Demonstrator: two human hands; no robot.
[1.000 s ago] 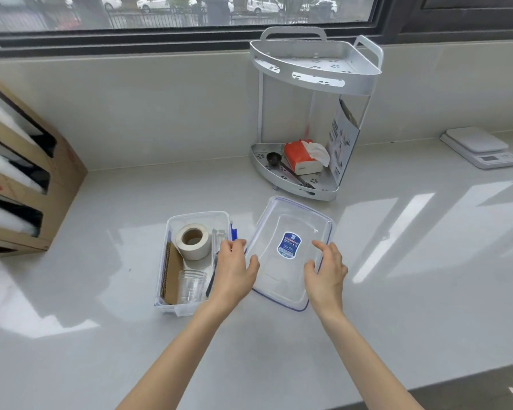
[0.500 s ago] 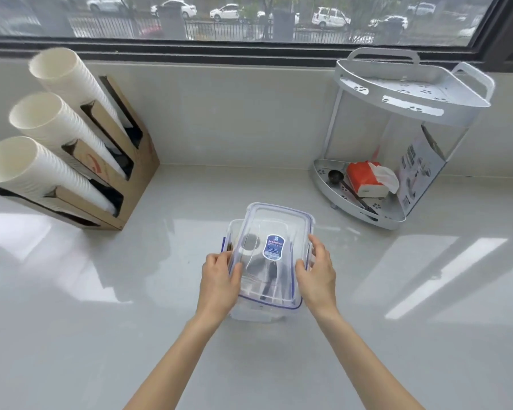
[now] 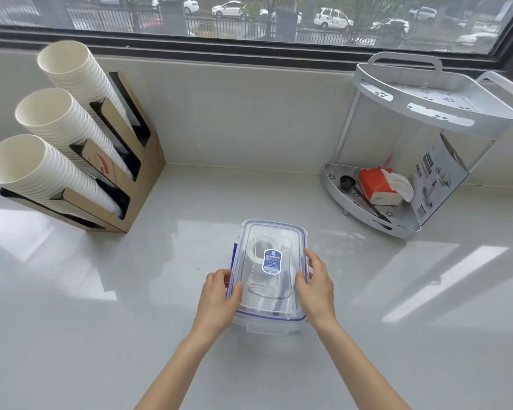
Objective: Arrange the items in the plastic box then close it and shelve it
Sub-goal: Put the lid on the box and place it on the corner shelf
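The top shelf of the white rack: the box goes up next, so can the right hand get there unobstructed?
Probably yes. The top shelf looks bare and open in front, and nothing stands between it and the right hand, now on the box lid.

We see the box (image 3: 268,318) on the table (image 3: 101,335) between our left grip (image 3: 218,300) and right grip (image 3: 316,288); the cup holder (image 3: 131,184) lies far left, the rack (image 3: 427,119) far right.

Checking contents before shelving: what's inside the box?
Through the lid of the box: a tape roll and dark, blurred shapes I can't identify. The label and both hands cover the rest.
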